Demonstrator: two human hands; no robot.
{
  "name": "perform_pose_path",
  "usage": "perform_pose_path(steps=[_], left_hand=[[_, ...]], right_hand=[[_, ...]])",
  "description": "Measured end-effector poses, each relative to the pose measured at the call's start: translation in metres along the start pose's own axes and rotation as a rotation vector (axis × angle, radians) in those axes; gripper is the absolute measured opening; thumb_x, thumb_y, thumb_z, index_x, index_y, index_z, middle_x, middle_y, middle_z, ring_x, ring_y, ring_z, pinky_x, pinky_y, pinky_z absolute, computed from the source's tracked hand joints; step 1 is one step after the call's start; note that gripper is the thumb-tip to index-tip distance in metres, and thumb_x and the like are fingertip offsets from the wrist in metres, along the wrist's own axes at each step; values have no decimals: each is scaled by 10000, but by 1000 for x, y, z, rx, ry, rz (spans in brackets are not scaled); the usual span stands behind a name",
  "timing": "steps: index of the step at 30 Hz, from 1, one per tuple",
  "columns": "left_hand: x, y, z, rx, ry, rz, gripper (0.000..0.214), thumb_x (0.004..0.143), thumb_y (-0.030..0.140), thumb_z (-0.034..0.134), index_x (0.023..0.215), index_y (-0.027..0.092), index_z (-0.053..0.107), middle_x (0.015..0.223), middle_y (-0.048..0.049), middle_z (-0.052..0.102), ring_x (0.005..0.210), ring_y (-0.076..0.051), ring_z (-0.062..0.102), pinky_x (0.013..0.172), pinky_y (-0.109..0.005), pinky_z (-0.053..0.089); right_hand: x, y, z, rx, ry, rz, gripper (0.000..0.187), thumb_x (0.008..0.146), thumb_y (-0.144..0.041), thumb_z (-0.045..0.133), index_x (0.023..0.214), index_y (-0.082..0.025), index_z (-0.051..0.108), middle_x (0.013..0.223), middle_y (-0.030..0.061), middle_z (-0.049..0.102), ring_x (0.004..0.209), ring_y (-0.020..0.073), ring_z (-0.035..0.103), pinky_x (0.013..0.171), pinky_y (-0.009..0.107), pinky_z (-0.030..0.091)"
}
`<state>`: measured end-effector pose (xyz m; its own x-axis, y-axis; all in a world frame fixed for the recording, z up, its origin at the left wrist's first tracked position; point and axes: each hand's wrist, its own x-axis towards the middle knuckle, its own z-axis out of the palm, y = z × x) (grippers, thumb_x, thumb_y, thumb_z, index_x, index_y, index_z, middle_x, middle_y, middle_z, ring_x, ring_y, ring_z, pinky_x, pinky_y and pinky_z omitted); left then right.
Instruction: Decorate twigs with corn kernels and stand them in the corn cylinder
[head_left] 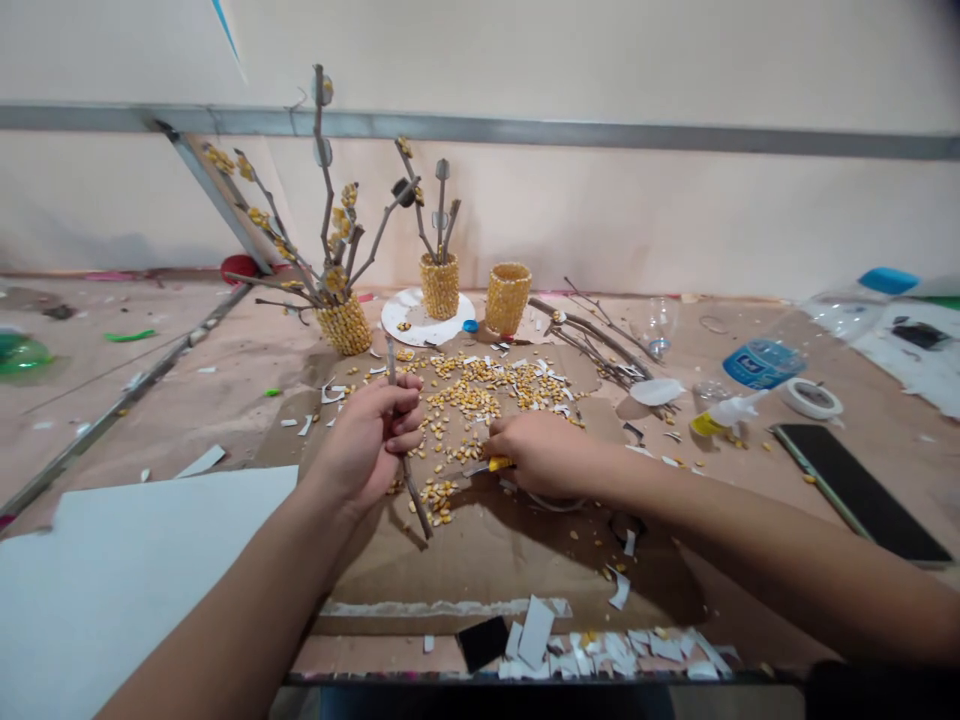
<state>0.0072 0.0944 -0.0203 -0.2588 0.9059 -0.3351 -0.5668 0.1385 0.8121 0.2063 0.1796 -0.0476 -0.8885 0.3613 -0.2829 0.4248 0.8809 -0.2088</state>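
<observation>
My left hand (pixel 379 435) is closed around a thin brown twig (pixel 415 495), which stands tilted above the cardboard (pixel 390 580). To the right, my right hand (pixel 544 452) is closed on a yellow-handled cutter knife (pixel 500 463). Its thin blade points left toward the twig, apart from it, and most of the handle is hidden by my fingers. Loose corn kernels (pixel 469 400) lie scattered on the cardboard beyond and between my hands, mixed with white paper scraps.
Behind stand a kernel-covered cup with branches (pixel 345 328), a smaller one (pixel 440 290) on a white plate (pixel 394 318), and another kernel-covered cup (pixel 508 300). Rightward lie twigs (pixel 600 335), a glue bottle (pixel 724 414), a plastic bottle (pixel 772 350), tape (pixel 812 398) and a phone (pixel 862 490). White sheet (pixel 165 570) at left.
</observation>
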Motion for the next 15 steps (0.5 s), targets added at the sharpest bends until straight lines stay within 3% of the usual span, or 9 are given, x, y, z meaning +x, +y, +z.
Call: perform_pose_path(steps=[10, 15], left_hand=[[6, 7, -6, -87, -2, -26, 174, 664, 33, 654, 770, 152, 583, 560, 95, 389, 381, -30, 276, 337, -123, 150], [5, 17, 0, -137, -12, -72, 200, 680, 27, 606, 712, 187, 490, 563, 93, 352, 373, -39, 266, 328, -128, 144]], right_hand=[[8, -18, -14, -195, -115, -85, 259, 855, -92, 668, 1047, -176, 820, 997, 150, 817, 867, 253, 739, 701, 315, 413], [12, -17, -8, -217, -112, -95, 224, 926, -234, 679, 1106, -145, 780, 1019, 177, 810, 867, 271, 739, 702, 324, 415]])
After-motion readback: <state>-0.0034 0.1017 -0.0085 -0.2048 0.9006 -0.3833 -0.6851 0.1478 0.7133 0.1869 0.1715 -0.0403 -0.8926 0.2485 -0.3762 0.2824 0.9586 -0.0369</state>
